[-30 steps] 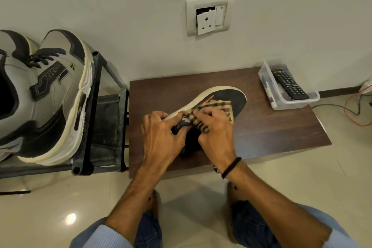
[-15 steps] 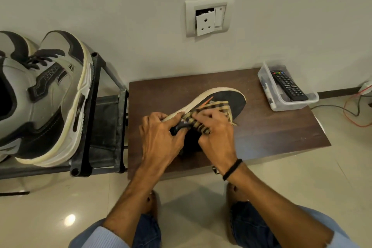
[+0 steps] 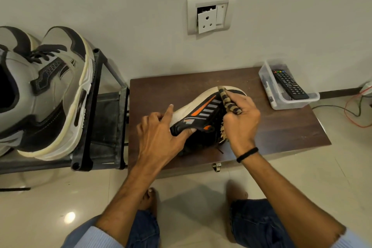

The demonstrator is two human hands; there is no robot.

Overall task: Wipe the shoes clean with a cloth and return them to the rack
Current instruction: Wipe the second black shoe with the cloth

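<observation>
Wiping step under way. Black-orange sneaker (image 3: 203,115) tilted on worktop (image 3: 281,127). Left hand (image 3: 159,135) pinches heel, steadying. Right hand (image 3: 241,121) grips striped cloth (image 3: 228,100) against upper near toe. Next, likely: rub along side, then return sneaker to rack (image 3: 96,119).

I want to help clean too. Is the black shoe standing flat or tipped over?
Tipped on its side: the black shoe shows its orange-striped side upward, pale sole facing sideways, the left hand gripping its heel.

On a low wooden table (image 3: 281,133), a left hand (image 3: 159,137) holds a black shoe (image 3: 203,115) while the right hand (image 3: 241,121) presses a striped cloth (image 3: 228,100) against it.
</observation>
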